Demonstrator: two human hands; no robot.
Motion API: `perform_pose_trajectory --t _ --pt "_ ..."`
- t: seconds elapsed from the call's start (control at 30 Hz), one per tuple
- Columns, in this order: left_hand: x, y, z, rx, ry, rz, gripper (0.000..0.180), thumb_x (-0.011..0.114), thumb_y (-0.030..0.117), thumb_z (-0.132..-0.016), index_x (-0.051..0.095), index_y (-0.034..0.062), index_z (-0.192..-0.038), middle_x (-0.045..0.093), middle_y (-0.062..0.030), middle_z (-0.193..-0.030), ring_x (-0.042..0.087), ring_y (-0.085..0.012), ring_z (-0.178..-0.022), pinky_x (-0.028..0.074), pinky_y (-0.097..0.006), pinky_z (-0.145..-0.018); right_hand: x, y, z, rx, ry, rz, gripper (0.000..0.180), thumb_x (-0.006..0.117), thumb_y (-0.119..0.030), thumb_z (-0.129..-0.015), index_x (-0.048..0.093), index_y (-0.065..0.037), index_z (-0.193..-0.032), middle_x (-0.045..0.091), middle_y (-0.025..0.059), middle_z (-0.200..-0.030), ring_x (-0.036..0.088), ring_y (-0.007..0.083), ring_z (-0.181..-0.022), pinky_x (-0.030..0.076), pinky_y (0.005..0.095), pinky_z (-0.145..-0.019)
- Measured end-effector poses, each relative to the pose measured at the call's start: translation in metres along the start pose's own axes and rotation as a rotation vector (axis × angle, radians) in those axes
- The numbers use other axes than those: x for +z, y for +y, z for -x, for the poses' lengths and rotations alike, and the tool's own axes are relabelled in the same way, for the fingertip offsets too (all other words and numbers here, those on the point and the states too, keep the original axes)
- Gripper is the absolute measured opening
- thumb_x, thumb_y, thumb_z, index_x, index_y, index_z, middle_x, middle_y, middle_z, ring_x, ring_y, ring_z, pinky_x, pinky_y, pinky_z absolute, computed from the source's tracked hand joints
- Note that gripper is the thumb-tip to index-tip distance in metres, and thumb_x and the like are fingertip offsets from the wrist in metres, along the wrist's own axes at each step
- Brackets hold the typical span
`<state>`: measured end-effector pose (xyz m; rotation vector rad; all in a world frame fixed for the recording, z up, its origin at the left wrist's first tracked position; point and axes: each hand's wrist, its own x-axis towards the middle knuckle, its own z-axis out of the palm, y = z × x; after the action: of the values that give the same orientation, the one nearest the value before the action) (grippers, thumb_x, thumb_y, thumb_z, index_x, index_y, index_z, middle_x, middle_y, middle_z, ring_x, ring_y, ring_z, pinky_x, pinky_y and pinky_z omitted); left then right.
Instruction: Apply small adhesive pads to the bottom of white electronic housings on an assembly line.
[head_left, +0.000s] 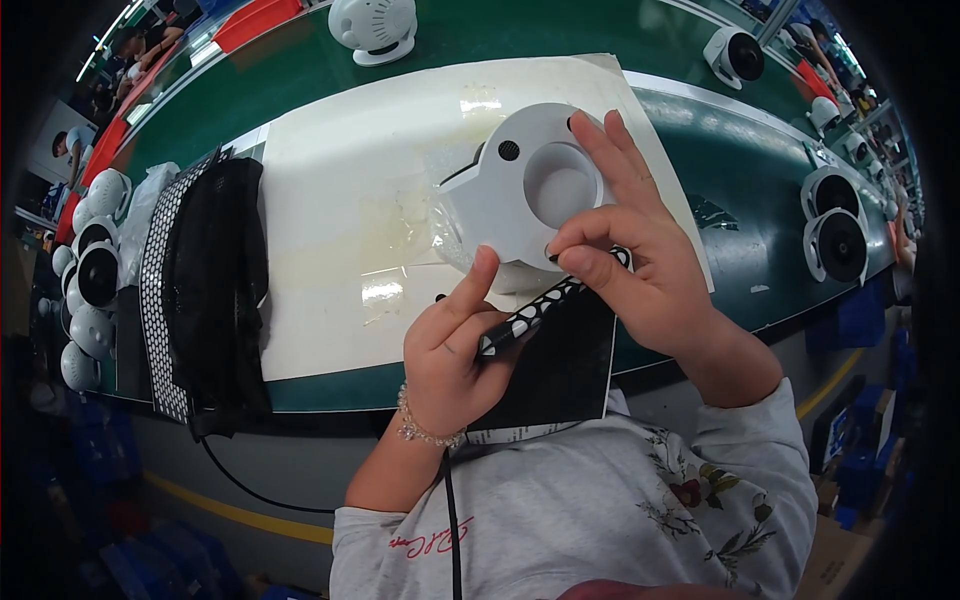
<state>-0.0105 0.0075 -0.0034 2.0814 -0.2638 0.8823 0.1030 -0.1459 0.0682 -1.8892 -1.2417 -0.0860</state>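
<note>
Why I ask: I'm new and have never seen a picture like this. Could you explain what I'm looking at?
There is no machine doing the handling: these are a person's own bare hands, the left hand and the right hand. The one picture comes from a wide fisheye camera on that person's head, looking down, so straight edges bend near the rim. A white sheet lies on the green table, with a black bundle at the left. Both hands are at a white device with a round recess. A black strip with white spots runs between the hands; whether it is gripped, I cannot tell. Farther back stands another white device.
</note>
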Motion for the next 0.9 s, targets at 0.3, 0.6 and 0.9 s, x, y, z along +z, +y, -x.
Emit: perform_pose_trajectory --t 0.3,0.6,0.9 --pt "0.0 0.001 0.001 -0.02 0.019 -0.019 0.031 0.07 -0.006 -0.06 0.049 -0.0019 -0.083 0.041 -0.0262 -0.126 0.06 -0.0188 -0.072 0.048 -0.026 -0.064 0.002 0.006 0.013 -0.141 0.038 0.39 0.027 0.05 -0.03 -0.087 0.066 -0.009 -0.089 0.028 0.0195 -0.137 0.013 0.0351 -0.132 0.014 0.0419 -0.103" --pt "0.003 0.001 -0.002 -0.006 0.08 -0.014 0.027 0.068 -0.003 -0.053 0.053 0.0011 -0.074 0.047 -0.0207 -0.123 0.059 -0.0189 -0.061 0.045 -0.026 -0.055 0.013 -0.002 0.026 -0.232 0.208 0.334 0.018 0.06 -0.031 -0.077 0.065 -0.016 -0.086 0.045 0.0056 -0.128 0.026 0.0302 -0.127 0.013 0.0409 -0.1" --pt "0.005 -0.001 0.001 -0.008 0.088 -0.031 0.029 0.07 -0.003 -0.052 0.052 0.0007 -0.074 0.046 -0.0213 -0.123 0.058 -0.0193 -0.061 0.045 -0.026 -0.055 -0.02 0.012 0.013 -0.085 0.201 0.157 0.007 0.061 -0.013 -0.076 0.057 -0.008 -0.08 0.042 0.0137 -0.127 0.022 0.0338 -0.128 0.019 0.0446 -0.101"
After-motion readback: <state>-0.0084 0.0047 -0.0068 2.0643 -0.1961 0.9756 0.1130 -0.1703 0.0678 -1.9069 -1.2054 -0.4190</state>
